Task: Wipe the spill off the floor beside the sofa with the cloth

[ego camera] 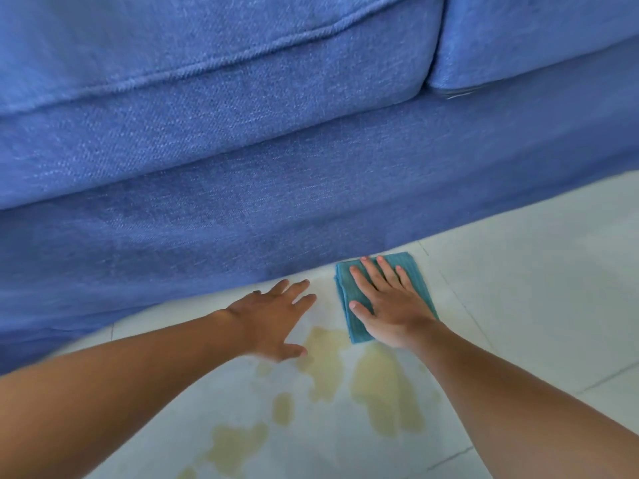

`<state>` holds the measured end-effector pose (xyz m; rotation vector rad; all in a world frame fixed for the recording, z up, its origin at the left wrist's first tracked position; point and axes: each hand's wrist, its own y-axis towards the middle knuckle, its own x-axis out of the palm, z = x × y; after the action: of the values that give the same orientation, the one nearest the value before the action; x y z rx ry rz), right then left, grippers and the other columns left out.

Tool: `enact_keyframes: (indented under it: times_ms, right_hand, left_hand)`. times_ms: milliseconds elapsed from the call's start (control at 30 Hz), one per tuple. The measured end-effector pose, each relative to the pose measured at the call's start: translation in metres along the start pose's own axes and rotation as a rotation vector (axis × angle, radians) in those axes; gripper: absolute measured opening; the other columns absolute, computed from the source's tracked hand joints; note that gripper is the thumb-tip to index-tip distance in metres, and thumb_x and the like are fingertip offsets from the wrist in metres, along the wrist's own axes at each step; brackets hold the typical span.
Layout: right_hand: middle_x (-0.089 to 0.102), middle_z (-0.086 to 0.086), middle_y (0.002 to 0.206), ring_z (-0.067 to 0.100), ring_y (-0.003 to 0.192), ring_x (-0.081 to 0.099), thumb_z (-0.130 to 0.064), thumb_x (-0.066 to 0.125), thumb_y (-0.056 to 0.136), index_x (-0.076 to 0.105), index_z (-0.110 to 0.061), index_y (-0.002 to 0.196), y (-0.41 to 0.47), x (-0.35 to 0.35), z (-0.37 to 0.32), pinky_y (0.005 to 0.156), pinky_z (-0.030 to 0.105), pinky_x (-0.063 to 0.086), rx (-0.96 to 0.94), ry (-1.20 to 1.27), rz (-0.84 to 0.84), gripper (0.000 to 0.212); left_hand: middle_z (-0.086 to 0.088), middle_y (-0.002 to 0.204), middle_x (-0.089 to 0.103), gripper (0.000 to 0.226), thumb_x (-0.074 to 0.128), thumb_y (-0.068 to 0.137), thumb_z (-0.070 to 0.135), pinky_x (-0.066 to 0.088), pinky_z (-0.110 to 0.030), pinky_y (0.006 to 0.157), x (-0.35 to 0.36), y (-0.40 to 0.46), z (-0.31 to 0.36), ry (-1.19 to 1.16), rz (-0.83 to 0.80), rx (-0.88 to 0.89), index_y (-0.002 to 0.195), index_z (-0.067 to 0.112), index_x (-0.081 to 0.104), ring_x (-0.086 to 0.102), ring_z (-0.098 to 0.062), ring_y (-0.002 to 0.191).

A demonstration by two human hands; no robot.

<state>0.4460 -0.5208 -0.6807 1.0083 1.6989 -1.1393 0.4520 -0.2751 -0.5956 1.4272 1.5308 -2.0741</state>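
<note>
A folded teal cloth lies flat on the white tiled floor right at the foot of the blue sofa. My right hand presses on it palm down, fingers spread and pointing toward the sofa. A yellowish spill spreads in several patches over the tiles just in front of the cloth, between my forearms. My left hand hovers low over the floor left of the cloth, fingers apart, holding nothing, its thumb near the spill's upper edge.
The sofa's front panel and two seat cushions fill the upper half of the view. White floor tiles with thin grout lines stretch to the right of the cloth.
</note>
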Motion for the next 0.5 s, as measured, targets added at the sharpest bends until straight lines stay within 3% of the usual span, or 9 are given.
enact_keyframes:
  times_ms: [300, 400, 500]
  right_hand:
    - [-0.01, -0.015, 0.171, 0.014, 0.157, -0.016, -0.059, 0.022, 0.102, -0.002, -0.04, 0.161, -0.008, 0.003, 0.033, 0.125, 0.043, -0.012, 0.041, -0.022, 0.066, 0.067]
    - [-0.011, -0.014, 0.171, 0.015, 0.156, -0.016, -0.059, 0.022, 0.102, -0.004, -0.039, 0.161, -0.019, 0.003, 0.048, 0.124, 0.042, -0.012, 0.093, -0.044, 0.042, 0.068]
    - [-0.01, -0.013, 0.172, 0.015, 0.157, -0.014, -0.06, 0.021, 0.101, -0.004, -0.038, 0.161, -0.029, 0.002, 0.056, 0.125, 0.042, -0.01, 0.097, -0.069, 0.044, 0.069]
  left_hand:
    - [0.016, 0.164, -0.013, 0.083, 0.052, 0.088, 0.051, 0.032, -0.039, 0.112, 0.028, 0.018, 0.002, -0.151, 0.096, -0.013, 0.156, 0.037, 0.005, -0.006, -0.011, 0.151]
    - [0.017, 0.162, -0.023, 0.096, 0.061, 0.084, 0.046, 0.032, -0.041, 0.113, 0.034, 0.016, 0.002, -0.192, 0.062, 0.008, 0.156, 0.037, -0.002, -0.015, -0.011, 0.15]
    - [0.014, 0.157, -0.035, 0.121, 0.077, 0.073, 0.042, 0.013, -0.054, 0.12, 0.033, 0.015, -0.002, -0.242, -0.037, 0.053, 0.154, 0.035, -0.012, -0.027, -0.014, 0.146]
